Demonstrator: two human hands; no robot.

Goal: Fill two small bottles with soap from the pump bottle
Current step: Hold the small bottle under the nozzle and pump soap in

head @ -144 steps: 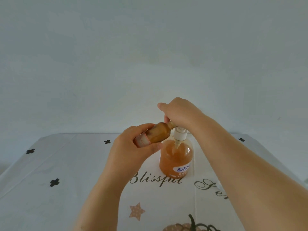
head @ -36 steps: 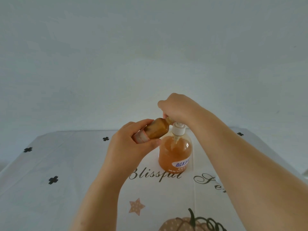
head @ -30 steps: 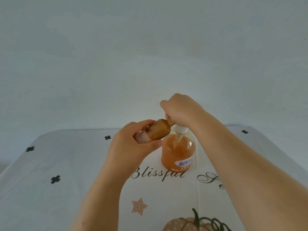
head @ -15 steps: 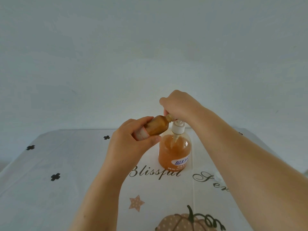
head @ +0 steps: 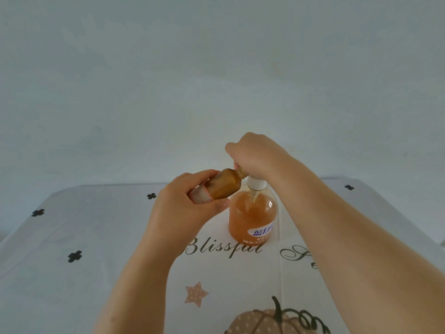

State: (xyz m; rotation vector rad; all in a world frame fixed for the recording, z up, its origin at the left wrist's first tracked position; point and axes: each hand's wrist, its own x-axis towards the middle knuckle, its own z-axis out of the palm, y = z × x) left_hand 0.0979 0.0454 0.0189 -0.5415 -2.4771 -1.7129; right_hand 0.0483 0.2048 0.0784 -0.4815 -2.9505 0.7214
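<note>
Evidently the left hand [head: 185,208] grips the small bottle [head: 222,186] tilted, neck raised to the spout, so soap should run straight in. Fingers curled, the right hand [head: 255,156] covers the pump bottle [head: 251,216] head, presumably pressing it; that bottle stands on the bench [head: 72,237], just beside the tilted one.

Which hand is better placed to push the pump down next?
The right hand: it sits on top of the pump bottle. The left hand is busy holding the small bottle, tilted, its neck at the pump.
</note>
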